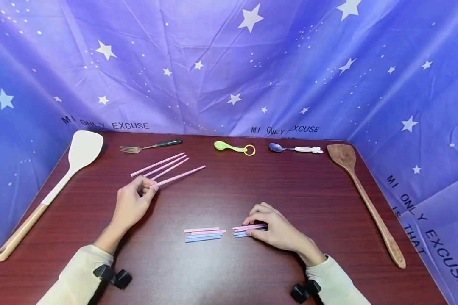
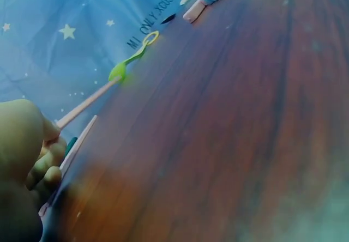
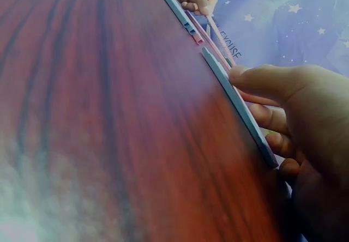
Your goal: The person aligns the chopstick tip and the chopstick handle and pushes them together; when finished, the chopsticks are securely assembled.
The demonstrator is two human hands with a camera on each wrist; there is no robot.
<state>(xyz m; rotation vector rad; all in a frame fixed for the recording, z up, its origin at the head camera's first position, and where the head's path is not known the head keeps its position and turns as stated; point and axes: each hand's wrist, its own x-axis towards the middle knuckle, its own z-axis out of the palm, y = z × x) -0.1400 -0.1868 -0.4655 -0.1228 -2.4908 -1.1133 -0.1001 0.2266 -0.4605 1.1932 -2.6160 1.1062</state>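
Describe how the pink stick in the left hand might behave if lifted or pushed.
The pink stick looks fairly stiff: pinched near one end by the left hand, its free length runs straight. Being so slim, it is probably light. Its narrow, smooth-looking shape might let it roll on the table.

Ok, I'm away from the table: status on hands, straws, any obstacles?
Left hand pinching a pink straw. Right hand curled round the right straw pile. Fork farther back, not in the way.
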